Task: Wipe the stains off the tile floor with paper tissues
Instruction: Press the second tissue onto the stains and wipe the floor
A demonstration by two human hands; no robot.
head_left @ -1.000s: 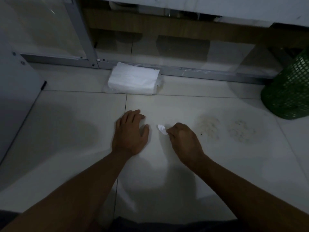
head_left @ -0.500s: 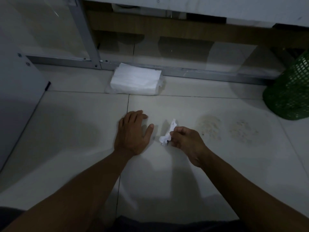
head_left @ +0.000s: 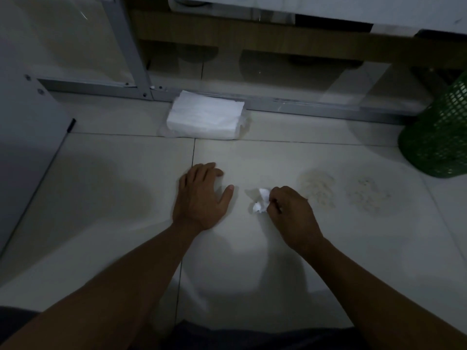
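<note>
— Since the earlier frame, the crumpled tissue [head_left: 261,203] has been drawn in closer to the right hand [head_left: 290,213], and less of it is seen sticking up.

— How is it held?

— It is pinched by the curled fingers of the right hand, low over the tile floor [head_left: 126,188], near the middle of the tile. The left hand [head_left: 201,195] is laid flat on the floor with fingers straight, nothing being gripped.

— And the stains?

— Two brownish stains [head_left: 317,188] are seen just beyond the right hand, toward the floor's right edge, short of the green basket [head_left: 439,137]. Neither is touched by the tissue yet.

— How is the tissue judged to handle?

— It is judged very light, soft and easily torn, more so if dampened. It is best bunched into a wad and taken from above, so that pressure is spread through the fingertips.

— And spares?

— A tissue pack [head_left: 204,117] is lying at the floor's far edge, against the metal frame [head_left: 316,103]; single sheets can be pulled from its top.
</note>
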